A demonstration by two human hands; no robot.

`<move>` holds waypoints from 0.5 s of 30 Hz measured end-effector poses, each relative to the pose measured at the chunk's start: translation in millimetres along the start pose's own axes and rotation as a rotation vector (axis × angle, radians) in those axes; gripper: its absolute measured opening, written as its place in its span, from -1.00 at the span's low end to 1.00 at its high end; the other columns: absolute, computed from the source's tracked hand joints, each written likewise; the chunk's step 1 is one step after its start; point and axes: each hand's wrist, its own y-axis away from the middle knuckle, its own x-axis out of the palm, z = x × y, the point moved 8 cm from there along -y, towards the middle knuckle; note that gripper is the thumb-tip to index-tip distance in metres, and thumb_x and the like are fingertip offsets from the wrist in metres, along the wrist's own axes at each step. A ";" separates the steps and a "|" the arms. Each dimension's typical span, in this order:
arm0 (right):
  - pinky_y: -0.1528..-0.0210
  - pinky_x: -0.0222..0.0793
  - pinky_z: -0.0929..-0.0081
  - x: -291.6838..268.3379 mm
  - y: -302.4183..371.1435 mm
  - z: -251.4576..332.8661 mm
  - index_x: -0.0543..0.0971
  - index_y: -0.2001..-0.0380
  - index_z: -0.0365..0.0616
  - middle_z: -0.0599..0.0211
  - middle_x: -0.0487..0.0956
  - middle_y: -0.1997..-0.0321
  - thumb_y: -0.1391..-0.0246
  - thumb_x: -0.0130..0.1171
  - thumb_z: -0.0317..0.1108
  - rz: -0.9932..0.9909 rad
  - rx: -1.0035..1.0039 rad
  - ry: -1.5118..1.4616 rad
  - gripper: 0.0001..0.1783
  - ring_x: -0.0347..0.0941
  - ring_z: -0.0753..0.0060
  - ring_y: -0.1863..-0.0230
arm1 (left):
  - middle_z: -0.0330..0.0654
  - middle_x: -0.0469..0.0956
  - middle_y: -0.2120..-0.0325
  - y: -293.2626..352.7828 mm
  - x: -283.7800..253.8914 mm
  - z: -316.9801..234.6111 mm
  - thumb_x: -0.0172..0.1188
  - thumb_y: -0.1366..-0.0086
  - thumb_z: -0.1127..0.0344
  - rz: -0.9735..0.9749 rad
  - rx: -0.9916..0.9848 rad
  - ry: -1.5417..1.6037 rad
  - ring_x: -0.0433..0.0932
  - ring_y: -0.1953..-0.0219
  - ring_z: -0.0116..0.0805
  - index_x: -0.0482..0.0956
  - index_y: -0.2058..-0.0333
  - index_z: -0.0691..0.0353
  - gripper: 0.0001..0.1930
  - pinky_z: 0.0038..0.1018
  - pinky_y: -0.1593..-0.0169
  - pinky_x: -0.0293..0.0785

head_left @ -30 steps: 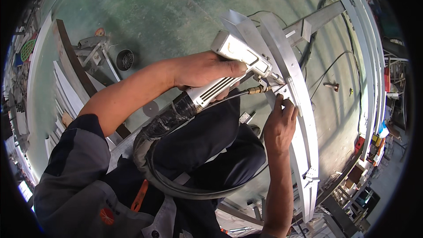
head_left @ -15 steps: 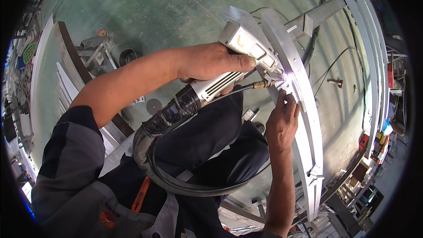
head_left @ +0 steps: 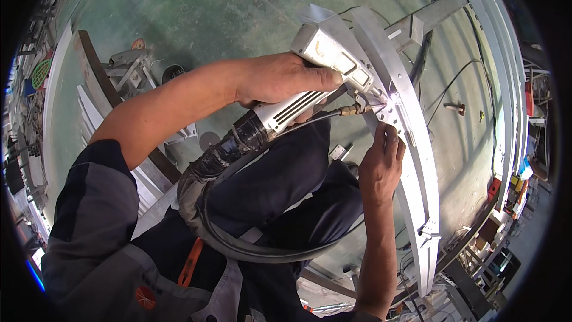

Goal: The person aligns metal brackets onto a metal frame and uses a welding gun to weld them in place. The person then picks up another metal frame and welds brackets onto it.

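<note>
My left hand [head_left: 286, 80] is wrapped around the silver body of a handheld welding gun [head_left: 333, 59]. Black tape covers the gun's rear, where a thick cable [head_left: 205, 220] loops down across my lap. A bright spark glows at the nozzle, against a long curved silver metal profile [head_left: 417, 161]. A thin rod or tube [head_left: 333, 115] with a brass fitting runs from the gun toward the spark. Just below the glow, my right hand [head_left: 381, 164] pinches the near edge of a small metal plate with holes [head_left: 390, 113], held against the profile.
A crossing metal beam [head_left: 441, 16] meets the profile's far end. A clamp-like fitting [head_left: 427, 234] sits lower on the profile. Cables and a small hammer-like tool [head_left: 456, 108] lie on the green floor to the right. At left are a dark curved bar [head_left: 95, 71] and a bucket [head_left: 173, 74].
The welding gun and my left hand have shifted slightly left and away from me. The spark has moved a little farther up the plate. My right hand stays nearly in place.
</note>
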 end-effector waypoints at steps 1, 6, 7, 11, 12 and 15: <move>-0.04 0.60 0.24 -0.6 0.4 0.6 0.52 -0.20 -0.35 0.07 0.46 -0.20 0.01 0.18 -0.66 -0.004 0.003 -0.002 -0.39 0.47 0.00 -0.12 | -0.18 0.57 0.62 0.7 0.1 1.2 0.10 -0.51 -0.21 0.004 -0.009 0.003 0.58 0.62 -0.48 0.54 -0.06 0.28 -0.42 -0.50 0.58 0.56; -0.08 0.59 0.21 -0.8 4.2 1.8 0.51 -0.20 -0.37 0.04 0.46 -0.22 -0.01 0.17 -0.66 -0.028 0.011 -0.024 -0.40 0.47 -0.03 -0.15 | -0.14 0.58 0.59 10.0 4.2 -7.4 0.04 -0.52 -0.26 -0.005 0.031 -0.037 0.59 0.60 -0.46 0.54 0.17 0.31 -0.40 -0.49 0.56 0.51; -0.08 0.59 0.21 -0.7 4.3 2.2 0.51 -0.20 -0.38 0.04 0.47 -0.21 -0.01 0.16 -0.66 -0.041 0.012 -0.026 -0.41 0.47 -0.04 -0.15 | -0.14 0.58 0.59 11.6 4.9 -8.4 0.05 -0.52 -0.26 -0.012 0.037 -0.036 0.59 0.60 -0.46 0.54 0.17 0.31 -0.40 -0.49 0.56 0.50; -0.09 0.58 0.18 -3.9 2.8 3.5 0.53 -0.17 -0.39 0.01 0.49 -0.18 -0.01 0.15 -0.67 -0.065 0.009 -0.040 -0.43 0.48 -0.06 -0.14 | -0.21 0.55 0.47 15.5 7.0 -4.9 0.11 -0.51 -0.19 0.042 -0.011 0.022 0.61 0.53 -0.50 0.55 -0.01 0.32 -0.43 -0.51 0.54 0.62; -0.09 0.58 0.17 -3.2 3.2 3.0 0.53 -0.17 -0.39 0.01 0.49 -0.18 -0.02 0.15 -0.68 -0.068 0.008 -0.046 -0.44 0.48 -0.07 -0.14 | -0.21 0.55 0.47 17.1 7.6 -5.1 0.11 -0.51 -0.19 0.043 -0.010 0.029 0.61 0.53 -0.50 0.55 -0.01 0.31 -0.43 -0.52 0.54 0.62; -0.10 0.58 0.17 -2.9 3.6 2.4 0.53 -0.17 -0.39 0.00 0.50 -0.19 -0.03 0.14 -0.68 -0.068 0.012 -0.050 -0.44 0.48 -0.07 -0.15 | -0.22 0.55 0.50 19.9 8.6 -4.9 0.10 -0.51 -0.20 0.033 -0.008 0.019 0.61 0.54 -0.51 0.55 -0.01 0.32 -0.43 -0.52 0.55 0.61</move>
